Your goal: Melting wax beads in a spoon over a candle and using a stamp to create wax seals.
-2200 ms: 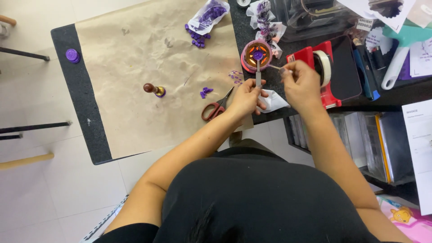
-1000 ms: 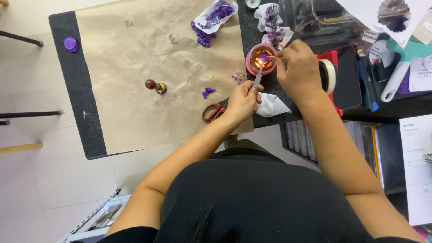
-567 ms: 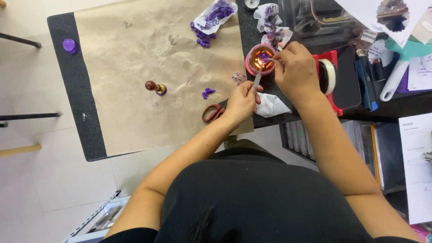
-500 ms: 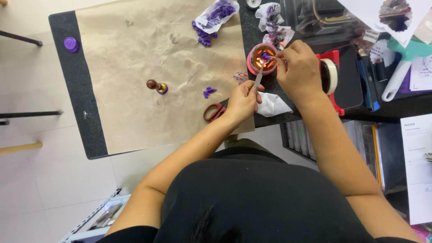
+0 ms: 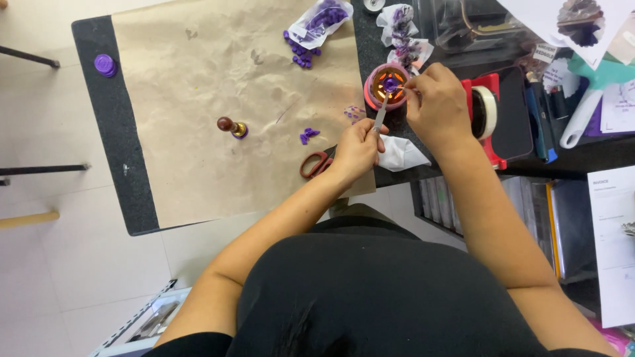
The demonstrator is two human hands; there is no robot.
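While the person leans over the table edge, the left hand (image 5: 357, 147) is closed around the handle of a metal spoon (image 5: 381, 116), whose bowl sits over the round pink burner (image 5: 386, 86) with purple wax in it and a glow beneath. The right hand (image 5: 439, 106) pinches a thin stick just beside the spoon's bowl; what the stick is cannot be made out.

The melting looks to be under way, not finished, since the wax in the spoon keeps a lump shape. One purple seal (image 5: 104, 65) lies finished on the black mat at the far left corner. The stamp (image 5: 232, 127) with a wooden knob stands untouched on the brown paper (image 5: 218, 79).

Nearest the person lie red-handled scissors (image 5: 315, 164) and a crumpled white tissue (image 5: 400, 153). A few purple wax beads (image 5: 308, 135) sit just beyond. To the right is a red tape dispenser (image 5: 484, 112). Farther off, a clear bag (image 5: 320, 18) spills beads onto the paper, and two crumpled white wrappers with purple bits lie beside it. White printed sheets sit at the right edge, one low down, one at the top corner bearing a dark round shape.
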